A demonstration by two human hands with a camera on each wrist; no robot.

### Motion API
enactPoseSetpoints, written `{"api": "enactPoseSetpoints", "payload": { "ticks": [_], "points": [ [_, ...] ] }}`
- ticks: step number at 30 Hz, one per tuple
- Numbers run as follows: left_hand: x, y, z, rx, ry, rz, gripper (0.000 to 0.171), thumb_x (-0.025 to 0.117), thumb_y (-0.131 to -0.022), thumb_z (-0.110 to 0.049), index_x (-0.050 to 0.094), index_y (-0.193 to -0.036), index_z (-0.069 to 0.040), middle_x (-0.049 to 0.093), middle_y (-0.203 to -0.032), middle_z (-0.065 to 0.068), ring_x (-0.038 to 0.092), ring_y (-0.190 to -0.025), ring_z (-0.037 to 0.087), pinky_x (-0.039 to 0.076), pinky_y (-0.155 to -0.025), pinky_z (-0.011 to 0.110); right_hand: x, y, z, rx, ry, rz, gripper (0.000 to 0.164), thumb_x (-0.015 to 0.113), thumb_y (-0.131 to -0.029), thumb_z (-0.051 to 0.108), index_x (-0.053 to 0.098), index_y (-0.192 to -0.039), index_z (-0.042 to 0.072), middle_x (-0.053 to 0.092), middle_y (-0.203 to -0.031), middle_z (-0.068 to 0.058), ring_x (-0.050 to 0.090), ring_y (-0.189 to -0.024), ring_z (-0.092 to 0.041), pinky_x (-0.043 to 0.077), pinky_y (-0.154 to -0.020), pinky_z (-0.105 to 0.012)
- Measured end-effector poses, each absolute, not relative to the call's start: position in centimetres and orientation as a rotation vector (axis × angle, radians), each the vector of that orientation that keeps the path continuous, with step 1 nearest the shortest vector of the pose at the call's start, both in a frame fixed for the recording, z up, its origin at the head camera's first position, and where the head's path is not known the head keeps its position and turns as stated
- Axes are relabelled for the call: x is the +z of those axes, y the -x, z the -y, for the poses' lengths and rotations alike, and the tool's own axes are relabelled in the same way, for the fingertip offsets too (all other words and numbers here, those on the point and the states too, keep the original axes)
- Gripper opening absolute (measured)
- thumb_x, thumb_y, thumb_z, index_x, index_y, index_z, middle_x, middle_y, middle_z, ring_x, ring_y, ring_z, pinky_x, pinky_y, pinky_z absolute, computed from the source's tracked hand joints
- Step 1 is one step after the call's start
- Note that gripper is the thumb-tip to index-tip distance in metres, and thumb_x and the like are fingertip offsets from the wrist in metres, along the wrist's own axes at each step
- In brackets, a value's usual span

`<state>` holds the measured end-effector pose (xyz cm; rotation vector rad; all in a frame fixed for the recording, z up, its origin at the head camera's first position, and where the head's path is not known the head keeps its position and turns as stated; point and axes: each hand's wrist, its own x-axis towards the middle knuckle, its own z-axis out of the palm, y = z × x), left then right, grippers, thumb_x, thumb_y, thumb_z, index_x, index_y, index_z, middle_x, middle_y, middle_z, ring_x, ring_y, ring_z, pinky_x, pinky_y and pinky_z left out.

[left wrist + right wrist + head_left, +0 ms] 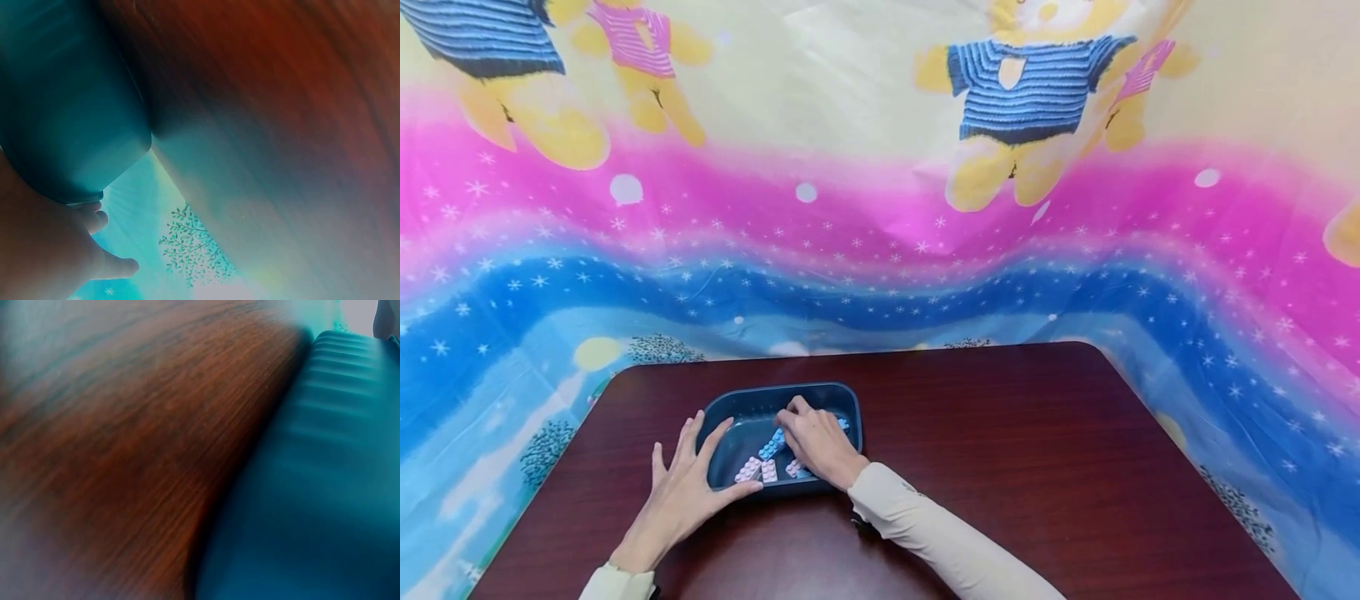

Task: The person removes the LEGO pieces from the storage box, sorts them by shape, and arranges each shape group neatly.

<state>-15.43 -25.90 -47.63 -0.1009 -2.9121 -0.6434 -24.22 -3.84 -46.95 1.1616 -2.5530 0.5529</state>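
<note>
A dark teal plastic bin (724, 442) stands on the table, holding pink toy bricks (748, 469) and blue toy bricks (771, 445). Around its left end my left hand (681, 492) is spread, fingers mostly straight, thumb along the front rim. The left wrist view shows part of that hand (44, 244) against the bin's outer wall (75, 112). My right hand (822, 442) reaches over the front rim into the bin's right half, fingers bent down among the bricks. Its fingertips are hidden, so any brick between them cannot be made out. Ribbed bin wall (312, 500) fills the right wrist view's right side.
The bin sits on the left part of a dark reddish-brown wooden table (1015, 450) with rounded far corners. Behind and beside the table hangs a colourful cloth (865, 242) printed with teddy bears and snowflakes.
</note>
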Motion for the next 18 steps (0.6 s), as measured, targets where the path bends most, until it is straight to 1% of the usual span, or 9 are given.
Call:
{"api": "enactPoseSetpoints", "payload": {
  "ticks": [2, 4, 8, 11, 14, 18],
  "points": [
    [-47.57, 15.44, 25.89, -0.635, 0.102, 2.912, 0.107, 0.079, -0.081, -0.069, 0.038, -0.162, -0.014, 0.017, -0.168, 0.033, 0.017, -0.151, 0.058, 0.001, -0.112, 0.086, -46.86, 24.15, 3.76, 0.603, -1.167, 2.564, 0.019, 0.062, -0.108, 0.012, 0.077, -0.119, 0.011, 0.062, -0.115, -0.006, 0.066, -0.075, -0.008, 0.053, -0.071, -0.013],
    [-47.55, 15.44, 25.9, -0.632, 0.104, 2.912, 0.107, 0.079, -0.081, -0.069, 0.038, -0.162, -0.014, 0.017, -0.168, 0.033, 0.017, -0.151, 0.058, 0.001, -0.112, 0.087, -46.87, 24.11, 3.72, 0.651, -1.176, 2.561, 0.018, 0.063, -0.107, 0.011, 0.077, -0.118, 0.009, 0.061, -0.117, -0.006, 0.065, -0.074, -0.007, 0.053, -0.072, -0.012],
    [-47.54, 15.41, 25.9, -0.631, 0.106, 2.912, 0.107, 0.079, -0.081, -0.069, 0.038, -0.162, -0.013, 0.017, -0.168, 0.034, 0.017, -0.151, 0.058, 0.002, -0.111, 0.087, -46.83, 24.05, 3.73, 0.692, -1.185, 2.569, 0.019, 0.072, -0.102, 0.014, 0.075, -0.119, 0.007, 0.06, -0.12, -0.007, 0.063, -0.073, -0.006, 0.052, -0.072, -0.011],
    [-47.51, 15.35, 25.85, -0.636, 0.105, 2.914, 0.106, 0.079, -0.081, -0.069, 0.038, -0.161, -0.012, 0.017, -0.168, 0.034, 0.016, -0.151, 0.058, 0.002, -0.111, 0.087, -46.84, 23.97, 3.64, 0.674, -1.194, 2.569, 0.024, 0.078, -0.098, 0.016, 0.072, -0.12, 0.008, 0.059, -0.12, -0.007, 0.065, -0.079, -0.008, 0.054, -0.076, -0.012],
    [-47.47, 15.32, 25.78, -0.639, 0.101, 2.916, 0.106, 0.079, -0.081, -0.069, 0.038, -0.161, -0.012, 0.017, -0.168, 0.034, 0.016, -0.151, 0.058, 0.002, -0.111, 0.087, -46.88, 23.92, 3.5, 0.656, -1.2, 2.549, 0.026, 0.079, -0.098, 0.016, 0.071, -0.122, 0.008, 0.06, -0.119, -0.006, 0.068, -0.087, -0.011, 0.055, -0.079, -0.014],
    [-47.51, 15.38, 25.71, -0.645, 0.102, 2.911, 0.106, 0.079, -0.081, -0.069, 0.038, -0.162, -0.013, 0.017, -0.168, 0.034, 0.016, -0.151, 0.058, 0.001, -0.111, 0.087, -46.82, 23.99, 3.26, 0.655, -1.192, 2.543, 0.032, 0.079, -0.098, 0.016, 0.068, -0.127, 0.006, 0.064, -0.118, -0.007, 0.07, -0.088, -0.013, 0.056, -0.08, -0.016]
  ]
}}
